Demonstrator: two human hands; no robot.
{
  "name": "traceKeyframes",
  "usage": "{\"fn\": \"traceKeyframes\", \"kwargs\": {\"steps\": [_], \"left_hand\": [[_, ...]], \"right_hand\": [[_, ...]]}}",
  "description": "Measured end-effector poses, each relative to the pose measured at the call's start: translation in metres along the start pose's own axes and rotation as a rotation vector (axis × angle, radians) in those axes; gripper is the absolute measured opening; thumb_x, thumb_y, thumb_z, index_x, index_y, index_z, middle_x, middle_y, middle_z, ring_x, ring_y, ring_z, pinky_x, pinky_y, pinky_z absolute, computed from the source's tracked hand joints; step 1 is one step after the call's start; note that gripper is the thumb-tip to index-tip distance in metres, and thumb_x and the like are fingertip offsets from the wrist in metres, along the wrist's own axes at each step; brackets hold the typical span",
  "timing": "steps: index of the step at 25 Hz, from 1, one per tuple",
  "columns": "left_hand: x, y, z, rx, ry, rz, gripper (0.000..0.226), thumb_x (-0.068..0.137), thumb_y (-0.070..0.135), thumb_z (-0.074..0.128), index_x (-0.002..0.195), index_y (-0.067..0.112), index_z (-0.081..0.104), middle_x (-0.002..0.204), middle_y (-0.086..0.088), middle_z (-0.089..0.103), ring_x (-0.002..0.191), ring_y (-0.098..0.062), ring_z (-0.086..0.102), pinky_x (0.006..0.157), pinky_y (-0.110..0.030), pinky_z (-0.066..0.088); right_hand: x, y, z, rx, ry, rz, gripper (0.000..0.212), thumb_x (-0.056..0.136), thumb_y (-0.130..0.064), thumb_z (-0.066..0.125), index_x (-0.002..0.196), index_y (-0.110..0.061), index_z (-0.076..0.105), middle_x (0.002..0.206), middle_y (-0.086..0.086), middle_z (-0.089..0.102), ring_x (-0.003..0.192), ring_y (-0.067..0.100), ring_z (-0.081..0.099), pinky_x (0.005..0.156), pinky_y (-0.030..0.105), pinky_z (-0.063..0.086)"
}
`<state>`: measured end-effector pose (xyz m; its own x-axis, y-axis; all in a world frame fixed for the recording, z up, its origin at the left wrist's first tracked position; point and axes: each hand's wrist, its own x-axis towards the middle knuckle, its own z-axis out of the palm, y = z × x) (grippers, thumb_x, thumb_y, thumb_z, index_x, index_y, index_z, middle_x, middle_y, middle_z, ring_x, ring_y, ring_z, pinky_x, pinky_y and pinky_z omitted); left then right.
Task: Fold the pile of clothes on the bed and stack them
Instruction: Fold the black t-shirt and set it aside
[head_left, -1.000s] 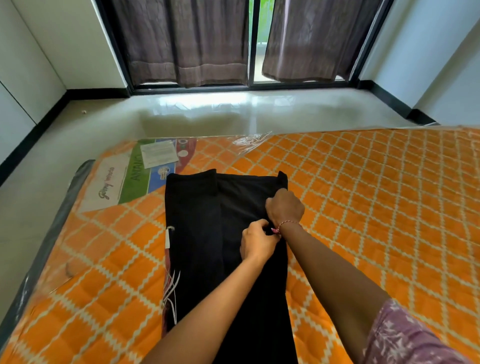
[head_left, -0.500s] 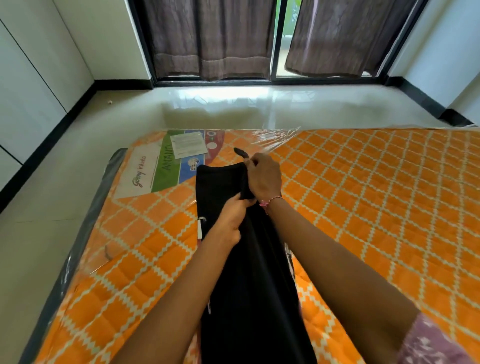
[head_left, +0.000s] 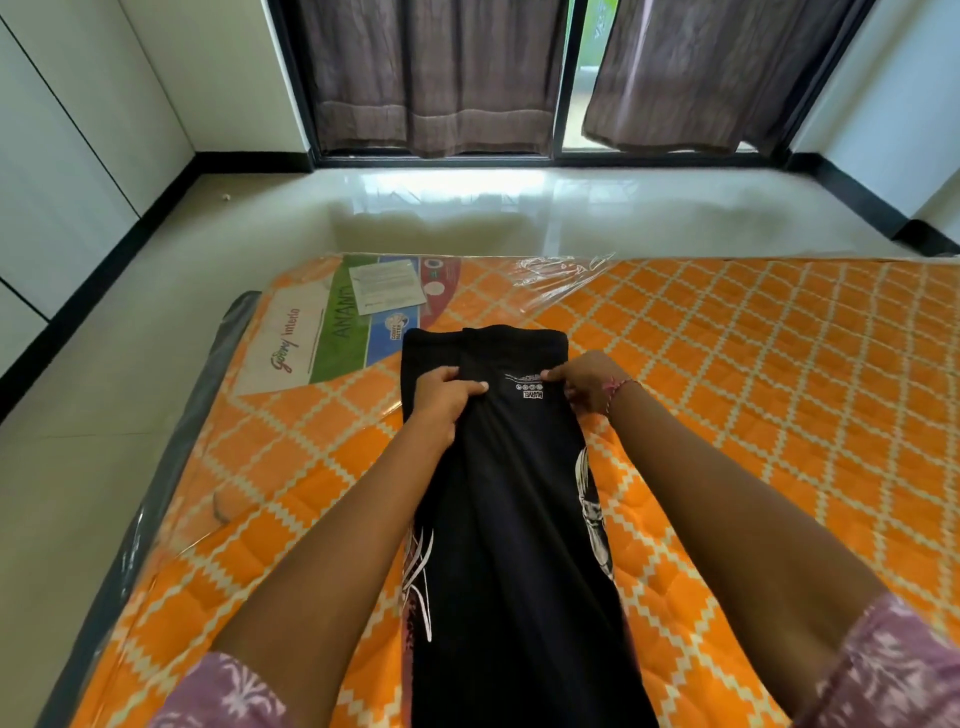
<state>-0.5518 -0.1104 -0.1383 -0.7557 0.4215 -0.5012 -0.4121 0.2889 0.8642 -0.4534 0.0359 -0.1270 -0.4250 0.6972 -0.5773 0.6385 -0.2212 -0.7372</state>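
Both hands, the left hand (head_left: 447, 397) and right hand (head_left: 584, 384), are gripping the long black printed garment (head_left: 511, 519) near the orange quilted bed's (head_left: 753, 415) far-left corner, seemingly folding it lengthwise; next comes a crosswise fold.

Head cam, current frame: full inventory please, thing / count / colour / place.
black garment: 1, black with white print, folded into a long strip on the mattress
mattress: 1, orange with white lattice, plastic-wrapped, on the floor
label sheet: 1, white, green and blue, far left corner of the mattress
curtains: 2, dark brown, over the window at the far wall
floor: 1, pale glossy tile
left hand: 1, gripping the garment's left edge
right hand: 1, pinching its right edge, thread band on wrist
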Motion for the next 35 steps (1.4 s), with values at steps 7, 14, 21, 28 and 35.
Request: {"fn": "traceKeyframes", "kwargs": {"steps": [7, 14, 21, 28, 35], "left_hand": [[0.028, 0.007, -0.036, 0.592, 0.326, 0.274, 0.072, 0.081, 0.027, 0.074, 0.137, 0.006, 0.034, 0.139, -0.015, 0.042, 0.126, -0.033, 0.043, 0.094, -0.038, 0.04], [0.047, 0.049, -0.022, 0.058, 0.096, -0.01, 0.055, 0.079, 0.001, 0.072, 0.13, 0.0, 0.051, 0.125, -0.015, 0.058, 0.113, -0.03, 0.056, 0.09, -0.037, 0.048], [-0.034, 0.065, -0.061, 0.146, -0.19, 0.406, 0.038, 0.085, -0.007, 0.06, 0.122, 0.001, 0.058, 0.106, -0.01, 0.062, 0.093, -0.021, 0.061, 0.061, -0.016, 0.054], [-0.162, -0.06, -0.12, 0.686, -0.202, 0.913, 0.035, 0.073, -0.007, 0.064, 0.099, 0.015, 0.07, 0.09, -0.003, 0.072, 0.078, 0.012, 0.063, 0.075, -0.011, 0.046], [-0.207, -0.123, -0.126, 1.256, -0.095, 1.19, 0.037, 0.079, 0.02, 0.043, 0.097, 0.014, 0.075, 0.099, -0.002, 0.074, 0.092, -0.019, 0.071, 0.087, -0.03, 0.035]], "right_hand": [[0.031, -0.001, -0.008, 0.192, 0.103, -0.063, 0.021, 0.082, -0.016, 0.073, 0.086, 0.002, 0.062, 0.082, 0.012, 0.062, 0.078, 0.027, 0.06, 0.06, 0.028, 0.046], [0.008, -0.024, -0.011, 0.204, 0.019, -0.073, 0.038, 0.082, 0.005, 0.066, 0.119, 0.008, 0.057, 0.112, 0.02, 0.062, 0.105, 0.035, 0.061, 0.083, 0.038, 0.052], [-0.068, -0.019, -0.038, 0.343, -0.014, -0.286, 0.01, 0.085, 0.002, 0.064, 0.094, -0.002, 0.065, 0.081, 0.005, 0.064, 0.067, 0.015, 0.063, 0.051, 0.021, 0.054], [-0.197, 0.138, -0.047, -0.166, 0.145, -0.751, 0.037, 0.076, 0.008, 0.062, 0.094, -0.022, 0.075, 0.088, -0.003, 0.075, 0.082, 0.007, 0.068, 0.075, 0.013, 0.049], [-0.22, 0.208, -0.051, -0.908, 0.26, -1.027, 0.035, 0.083, -0.016, 0.053, 0.115, -0.015, 0.068, 0.112, 0.004, 0.07, 0.106, 0.029, 0.066, 0.089, 0.05, 0.05]]}}
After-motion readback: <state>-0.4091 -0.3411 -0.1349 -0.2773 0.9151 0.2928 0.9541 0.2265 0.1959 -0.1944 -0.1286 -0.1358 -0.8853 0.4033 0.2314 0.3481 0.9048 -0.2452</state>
